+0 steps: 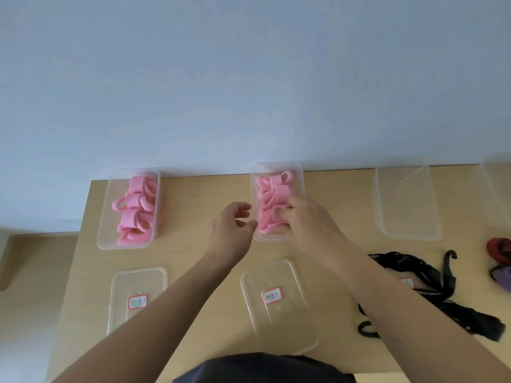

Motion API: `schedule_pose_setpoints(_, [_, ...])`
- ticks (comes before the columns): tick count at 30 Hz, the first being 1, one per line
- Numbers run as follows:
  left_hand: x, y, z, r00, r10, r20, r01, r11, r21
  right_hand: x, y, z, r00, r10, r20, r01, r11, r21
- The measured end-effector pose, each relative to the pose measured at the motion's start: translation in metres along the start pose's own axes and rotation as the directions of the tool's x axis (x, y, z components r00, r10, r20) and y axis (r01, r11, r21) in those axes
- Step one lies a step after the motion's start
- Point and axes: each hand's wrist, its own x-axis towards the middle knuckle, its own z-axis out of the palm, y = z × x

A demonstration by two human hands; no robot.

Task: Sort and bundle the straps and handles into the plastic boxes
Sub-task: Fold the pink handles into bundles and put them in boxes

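Pink straps (pixel 272 205) fill the middle box (pixel 276 165), a clear plastic tub at the far edge of the wooden table (pixel 193 244), and the right hand (pixel 307 225) is sunk into them, its fingers curled among the loops and, as far as can be told, pinching a few. The left hand (pixel 232 230) hovers just beside the middle box's left wall, fingers loosely bent and holding nothing. Well to the left of the middle box sits a second box (pixel 110 189), also heaped with pink loops (pixel 132 214). To its right stands an empty box (pixel 406 203). Nearer the person than the middle box lie two clear lids (pixel 276 299) with red-edged labels, and to the near right of it a tangle of black straps (pixel 431 288) sprawls on the wood, unsorted. The likeliest trouble is the pile itself: the loops look springy and are stacked up to the rim, so if the right hand lets go or lifts one piece, its neighbours may pop up and spill over the wall. The tub looks light, and with the left hand not bracing it, a pull on snagged loops could drag or tip it toward the table's back edge. An overfull heap may also stop a lid from seating later.
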Motion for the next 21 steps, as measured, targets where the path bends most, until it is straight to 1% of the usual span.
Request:
schedule_pose_setpoints(1, [-0.002,0.000,-0.002,1.000,0.020,0.001,-0.020,1.000,0.020,0.000,0.000,-0.002,0.999,0.002,0.038,-0.002,1.000,-0.005])
schedule_pose_setpoints(3, [-0.009,0.002,-0.007,0.998,0.066,-0.003,-0.065,0.996,0.061,-0.004,-0.003,-0.008,0.999,-0.021,0.034,0.020,0.999,0.031])
schedule_pose_setpoints(5, [-0.015,0.005,-0.012,0.992,0.125,-0.004,-0.124,0.985,0.117,-0.014,-0.009,-0.014,1.000,-0.014,-0.016,0.015,0.995,0.098])
schedule_pose_setpoints(7, [-0.022,0.007,-0.015,0.982,0.190,-0.007,-0.186,0.968,0.168,-0.027,-0.017,-0.019,0.995,0.039,-0.093,-0.023,0.986,0.165])
schedule_pose_setpoints(10, [-0.037,0.007,-0.020,0.945,0.327,0.001,-0.317,0.915,0.249,-0.051,-0.033,-0.024,0.984,0.084,-0.158,-0.066,0.991,0.120])
schedule_pose_setpoints(13, [-0.054,0.001,-0.018,0.882,0.468,0.060,-0.461,0.829,0.316,-0.086,-0.040,-0.022,0.959,0.215,-0.183,-0.200,0.975,0.098])
schedule_pose_setpoints(16, [-0.071,-0.012,-0.006,0.793,0.594,0.136,-0.598,0.715,0.361,-0.139,-0.041,-0.014,0.915,0.364,-0.174,-0.354,0.931,0.084])
schedule_pose_setpoints(19, [-0.088,-0.022,0.014,0.706,0.669,0.231,-0.700,0.612,0.368,-0.192,-0.029,-0.001,0.858,0.489,-0.159,-0.495,0.869,0.001])
schedule_pose_setpoints(21, [-0.102,-0.026,0.027,0.656,0.694,0.296,-0.748,0.547,0.375,-0.217,-0.016,0.004,0.828,0.551,-0.100,-0.559,0.825,-0.078])
